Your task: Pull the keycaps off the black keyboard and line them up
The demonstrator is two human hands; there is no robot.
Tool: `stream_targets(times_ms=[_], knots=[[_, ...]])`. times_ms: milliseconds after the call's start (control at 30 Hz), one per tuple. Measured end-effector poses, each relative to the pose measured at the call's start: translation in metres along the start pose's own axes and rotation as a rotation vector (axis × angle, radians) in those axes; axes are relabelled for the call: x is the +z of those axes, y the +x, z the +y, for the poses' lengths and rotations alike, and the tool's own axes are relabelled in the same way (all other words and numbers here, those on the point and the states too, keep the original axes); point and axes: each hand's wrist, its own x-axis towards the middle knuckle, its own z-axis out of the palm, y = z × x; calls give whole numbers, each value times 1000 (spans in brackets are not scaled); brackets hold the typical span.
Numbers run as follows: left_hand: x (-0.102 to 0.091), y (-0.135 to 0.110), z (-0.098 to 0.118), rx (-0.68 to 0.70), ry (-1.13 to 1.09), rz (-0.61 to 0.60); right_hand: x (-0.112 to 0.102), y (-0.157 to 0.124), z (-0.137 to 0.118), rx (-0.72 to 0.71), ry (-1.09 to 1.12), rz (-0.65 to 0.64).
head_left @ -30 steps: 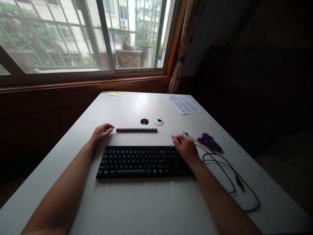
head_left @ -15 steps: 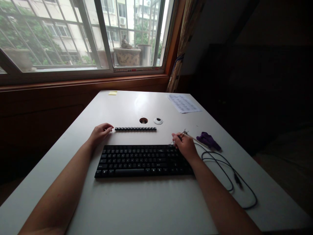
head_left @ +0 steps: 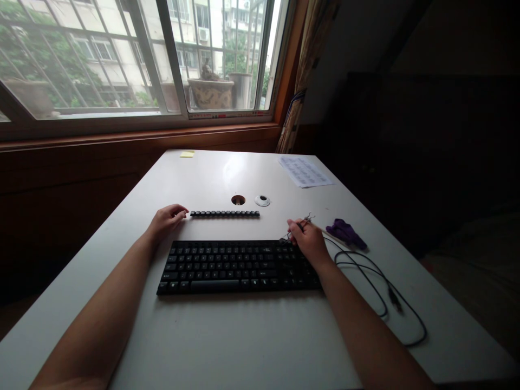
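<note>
A black keyboard (head_left: pixel 238 266) lies on the white table (head_left: pixel 227 336) in front of me. Behind it sits a straight row of loose black keycaps (head_left: pixel 225 214). My left hand (head_left: pixel 166 220) rests on the table at the left end of that row, fingers loosely curled, holding nothing that I can see. My right hand (head_left: pixel 309 240) hovers over the keyboard's top right corner, pinched on a thin wire keycap puller (head_left: pixel 301 223).
The keyboard's black cable (head_left: pixel 379 295) loops at the right. A purple cloth (head_left: pixel 346 233) with a thin stick lies beyond it. A cable hole (head_left: pixel 238 200), its white cap (head_left: pixel 262 201), a printed sheet (head_left: pixel 305 172) and a yellow note (head_left: pixel 187 154) lie farther back.
My right hand with the wire tool has shifted slightly, staying at the keyboard's top right corner. The left hand has stayed put.
</note>
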Motion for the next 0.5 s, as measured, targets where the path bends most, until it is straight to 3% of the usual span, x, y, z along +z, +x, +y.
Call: stream_targets(times_ms=[367, 500], knots=[[1, 0, 1, 26, -21, 56, -4, -6, -11, -38, 23, 57], [-5, 0, 22, 62, -53, 136, -5, -8, -14, -26, 65, 57]])
